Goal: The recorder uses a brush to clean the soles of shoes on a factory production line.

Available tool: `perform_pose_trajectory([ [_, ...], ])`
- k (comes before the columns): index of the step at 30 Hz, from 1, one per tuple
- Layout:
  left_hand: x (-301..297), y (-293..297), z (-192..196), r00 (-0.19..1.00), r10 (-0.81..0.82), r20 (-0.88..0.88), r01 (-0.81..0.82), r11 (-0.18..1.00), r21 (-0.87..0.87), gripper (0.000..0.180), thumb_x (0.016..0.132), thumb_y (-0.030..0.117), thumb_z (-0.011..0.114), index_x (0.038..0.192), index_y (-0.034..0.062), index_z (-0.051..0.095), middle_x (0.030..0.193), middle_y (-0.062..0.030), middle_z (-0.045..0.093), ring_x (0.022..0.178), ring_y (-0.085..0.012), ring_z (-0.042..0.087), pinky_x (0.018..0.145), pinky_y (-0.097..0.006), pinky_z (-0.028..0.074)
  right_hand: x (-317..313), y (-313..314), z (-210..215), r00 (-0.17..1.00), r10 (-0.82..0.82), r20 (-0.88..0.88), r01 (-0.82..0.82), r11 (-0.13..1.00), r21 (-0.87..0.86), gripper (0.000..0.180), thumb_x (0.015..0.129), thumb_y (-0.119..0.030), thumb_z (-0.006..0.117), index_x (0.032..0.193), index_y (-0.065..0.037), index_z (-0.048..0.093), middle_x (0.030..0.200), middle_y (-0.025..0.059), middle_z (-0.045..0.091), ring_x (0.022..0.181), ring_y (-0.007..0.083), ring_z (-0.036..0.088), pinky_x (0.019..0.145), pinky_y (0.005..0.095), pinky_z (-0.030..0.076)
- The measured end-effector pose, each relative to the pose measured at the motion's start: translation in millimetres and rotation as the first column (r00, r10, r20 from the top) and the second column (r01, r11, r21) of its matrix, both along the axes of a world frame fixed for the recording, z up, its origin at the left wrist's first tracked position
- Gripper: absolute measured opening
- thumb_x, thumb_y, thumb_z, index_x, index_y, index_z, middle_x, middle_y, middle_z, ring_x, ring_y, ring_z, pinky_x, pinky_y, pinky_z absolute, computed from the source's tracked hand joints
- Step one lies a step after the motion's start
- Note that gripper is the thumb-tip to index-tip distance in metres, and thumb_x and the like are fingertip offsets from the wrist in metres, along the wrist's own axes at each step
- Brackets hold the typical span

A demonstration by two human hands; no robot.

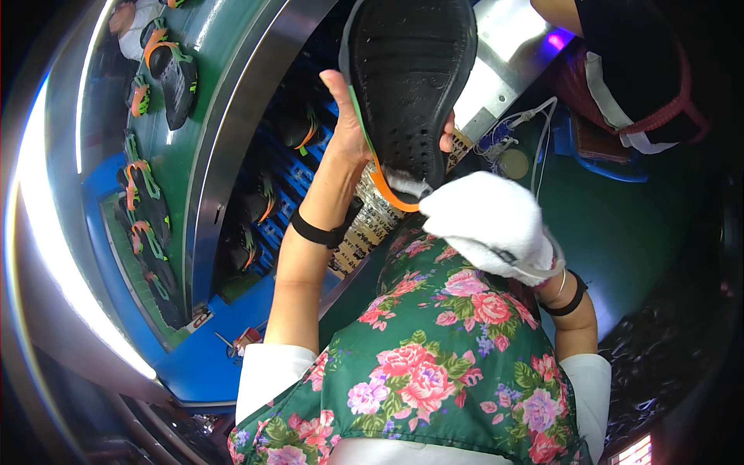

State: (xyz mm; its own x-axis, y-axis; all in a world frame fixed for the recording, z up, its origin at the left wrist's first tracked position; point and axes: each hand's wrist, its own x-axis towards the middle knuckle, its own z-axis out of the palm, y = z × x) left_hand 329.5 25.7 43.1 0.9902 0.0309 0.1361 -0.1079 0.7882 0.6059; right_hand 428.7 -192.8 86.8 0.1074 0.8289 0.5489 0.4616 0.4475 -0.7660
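A black shoe (407, 85) with an orange and green edge is held up in front of me, heel end toward me. Its broad face shows small holes near the heel. My left hand (353, 128) grips it from the left, thumb upright beside it and fingertips showing at the far edge. White terry-like fabric (492, 221) covers my right hand to the wrist; whether it is a glove or a cloth, I cannot tell. The fabric's tip meets the shoe's orange heel edge. My right fingers are hidden beneath it.
To the left runs a green conveyor (209, 46) carrying several black shoes with orange and green straps. More shoes (260, 201) sit on a blue rack below its metal rim. White cables (535, 116) and a blue stool (601, 151) lie to the right. Another person's hand (122, 19) shows far left.
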Motion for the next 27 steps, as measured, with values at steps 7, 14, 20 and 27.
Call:
perform_pose_trajectory([
  [7,-8,8,-7,0.938,-0.105,-0.330,0.138,0.987,0.077,0.136,0.058,0.104,0.033,0.140,-0.0041,0.048,0.106,-0.0294,0.066,0.086,-0.0346,0.072,0.075,-0.045,0.062,3,1,-3,0.994,0.108,-0.036,-0.108,0.994,-0.003,0.025,0.073,-0.003,0.078,0.097,-0.009,0.077,0.101,0.0065,0.076,0.093,0.0249,0.072,0.079,0.0354,0.059],
  [14,-7,5,8,0.877,-0.168,-0.451,0.303,0.920,0.247,0.099,0.088,0.080,0.041,0.136,-0.0058,0.051,0.110,-0.0274,0.068,0.091,-0.0349,0.073,0.078,-0.046,0.063,3,2,-2,0.958,0.283,-0.039,-0.285,0.955,-0.081,0.023,0.076,-0.006,0.077,0.099,-0.011,0.077,0.101,0.0056,0.076,0.092,0.0266,0.072,0.084,0.0382,0.058],
  [20,-2,-4,7,0.807,0.189,-0.559,0.214,0.789,0.576,0.091,0.094,0.074,0.043,0.132,-0.0079,0.055,0.112,-0.0242,0.069,0.091,-0.0304,0.074,0.076,-0.039,0.065,3,9,-11,0.964,0.180,0.194,-0.174,0.984,-0.044,0.021,0.073,-0.003,0.082,0.093,-0.010,0.078,0.094,0.0062,0.077,0.087,0.0264,0.073,0.081,0.0353,0.058],
  [27,3,1,-5,0.841,-0.203,-0.501,0.003,0.928,-0.372,0.112,0.077,0.095,0.029,0.141,0.0052,0.053,0.114,-0.0218,0.069,0.088,-0.0376,0.073,0.079,-0.052,0.063,27,-3,9,0.854,-0.072,-0.515,-0.068,0.966,-0.248,0.010,0.080,0.006,0.075,0.090,0.003,0.075,0.095,0.0137,0.076,0.089,0.0205,0.074,0.082,0.0315,0.058],
])
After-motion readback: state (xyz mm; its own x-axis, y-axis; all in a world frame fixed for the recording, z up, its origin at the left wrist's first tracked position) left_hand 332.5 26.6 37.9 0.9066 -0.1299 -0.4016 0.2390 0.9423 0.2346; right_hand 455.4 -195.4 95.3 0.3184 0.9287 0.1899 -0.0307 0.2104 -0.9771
